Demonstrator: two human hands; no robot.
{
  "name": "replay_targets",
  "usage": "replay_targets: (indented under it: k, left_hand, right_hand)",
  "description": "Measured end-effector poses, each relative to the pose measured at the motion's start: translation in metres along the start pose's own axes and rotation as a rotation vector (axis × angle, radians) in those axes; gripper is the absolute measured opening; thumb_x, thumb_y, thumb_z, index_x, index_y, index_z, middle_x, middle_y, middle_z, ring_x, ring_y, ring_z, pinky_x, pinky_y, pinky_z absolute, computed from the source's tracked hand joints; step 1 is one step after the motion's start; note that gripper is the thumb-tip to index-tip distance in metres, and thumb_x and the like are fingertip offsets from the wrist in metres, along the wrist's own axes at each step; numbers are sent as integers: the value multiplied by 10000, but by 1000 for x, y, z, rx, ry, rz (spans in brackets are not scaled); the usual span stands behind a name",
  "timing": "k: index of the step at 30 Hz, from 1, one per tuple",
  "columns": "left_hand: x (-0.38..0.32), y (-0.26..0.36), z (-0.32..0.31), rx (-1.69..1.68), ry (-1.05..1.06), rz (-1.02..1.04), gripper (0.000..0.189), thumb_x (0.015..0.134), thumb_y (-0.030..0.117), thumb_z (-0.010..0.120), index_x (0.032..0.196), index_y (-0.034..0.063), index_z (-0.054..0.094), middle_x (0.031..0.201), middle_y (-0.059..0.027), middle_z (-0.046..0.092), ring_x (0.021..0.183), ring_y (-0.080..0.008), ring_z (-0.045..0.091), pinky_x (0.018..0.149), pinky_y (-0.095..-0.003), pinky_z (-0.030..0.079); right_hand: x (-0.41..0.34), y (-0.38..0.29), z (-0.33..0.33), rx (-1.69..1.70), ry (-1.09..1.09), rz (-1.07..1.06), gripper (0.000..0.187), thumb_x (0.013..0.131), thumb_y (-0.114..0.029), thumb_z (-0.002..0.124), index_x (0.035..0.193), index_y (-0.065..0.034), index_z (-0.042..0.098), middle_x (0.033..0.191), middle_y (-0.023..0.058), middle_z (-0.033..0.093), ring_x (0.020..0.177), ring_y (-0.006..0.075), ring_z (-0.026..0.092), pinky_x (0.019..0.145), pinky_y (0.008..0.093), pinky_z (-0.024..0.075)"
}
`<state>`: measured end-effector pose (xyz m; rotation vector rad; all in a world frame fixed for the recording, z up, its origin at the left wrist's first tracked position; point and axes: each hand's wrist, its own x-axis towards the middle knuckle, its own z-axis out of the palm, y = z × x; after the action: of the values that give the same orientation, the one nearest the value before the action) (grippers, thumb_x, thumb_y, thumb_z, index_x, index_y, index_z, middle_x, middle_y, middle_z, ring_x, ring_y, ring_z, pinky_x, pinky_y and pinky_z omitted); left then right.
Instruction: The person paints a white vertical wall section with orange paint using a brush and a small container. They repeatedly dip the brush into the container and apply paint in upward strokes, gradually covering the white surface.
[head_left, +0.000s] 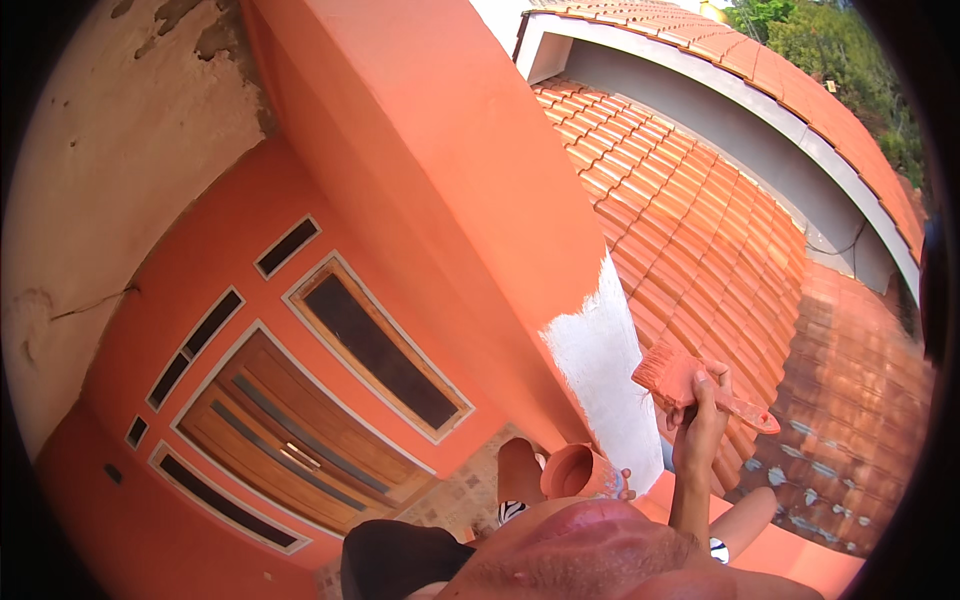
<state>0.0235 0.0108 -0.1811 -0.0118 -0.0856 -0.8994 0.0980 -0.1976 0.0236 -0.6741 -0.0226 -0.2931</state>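
My right hand holds a wide flat paintbrush by its handle. The bristles and handle are coated in orange-coral paint, and the bristle end is close to the white patch on the pillar; whether they touch I cannot tell. Above that patch, coral paint covers the pillar down to a ragged edge. Low in front of my torso, a cylindrical paint container, coral inside and out, tilts with its mouth towards me. Only some fingers of my left hand show, around its right side; the rest is hidden.
A coral ledge runs beneath my right leg. Beyond the pillar slopes a clay-tile roof, with a darker tiled roof lower right. Down left are a tiled floor, a wooden double door and windows.
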Motion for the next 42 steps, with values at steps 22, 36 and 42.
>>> replay_targets:
  k: [22, 36, 42]
  left_hand:
    - [22, 4, 12, 7, -58, -168, 554, 964, 482, 567, 1372, 111, 513, 1188, -210, 474, 989, -368, 566, 600, -365, 601]
    - [-4, -6, -8, -163, -55, -72, 600, 952, 518, 577, 1401, 132, 480, 1241, -256, 507, 1003, -393, 571, 565, -368, 595]
    - [-18, -5, -20, -168, -45, -24, 675, 938, 575, 561, 1437, 131, 472, 1302, -287, 492, 1013, -402, 574, 540, -351, 580]
  right_hand:
    - [1, 13, -27, -18, 145, -9, 183, 993, -204, 575, 1075, -64, 489, 710, 41, 594, 450, 86, 494, 371, 224, 373]
    - [-28, 6, -32, -236, 176, 30, 223, 988, -218, 623, 1111, -55, 533, 675, 20, 577, 468, 95, 505, 422, 233, 422]
    - [-31, 10, -40, -218, 131, 62, 319, 969, -192, 653, 1177, -14, 489, 733, 78, 636, 479, 137, 548, 447, 252, 447]
